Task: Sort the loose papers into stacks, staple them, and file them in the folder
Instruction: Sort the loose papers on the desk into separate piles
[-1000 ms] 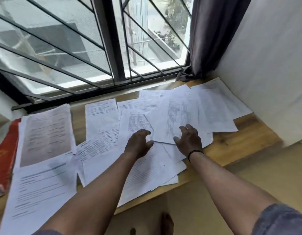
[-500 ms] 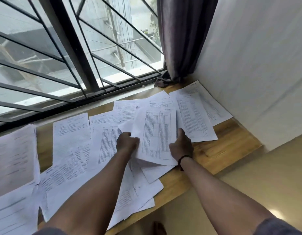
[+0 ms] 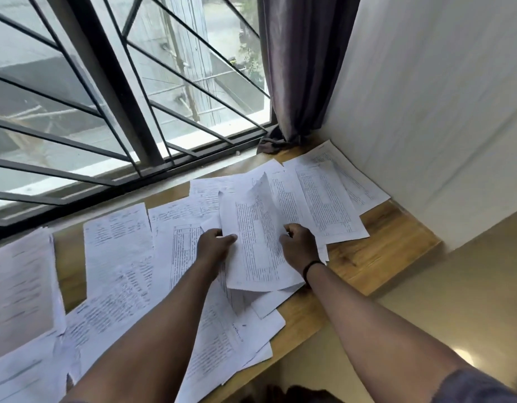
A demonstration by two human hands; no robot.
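Both my bare arms reach forward, close together.
My left hand [image 3: 215, 246] pinches with thumb extended; my right hand [image 3: 298, 245], a black band at its wrist, curls its fingers.

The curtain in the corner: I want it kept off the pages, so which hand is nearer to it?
Right. The right hand grips the lifted sheet below the curtain; the left hand holds its opposite edge, farther away.
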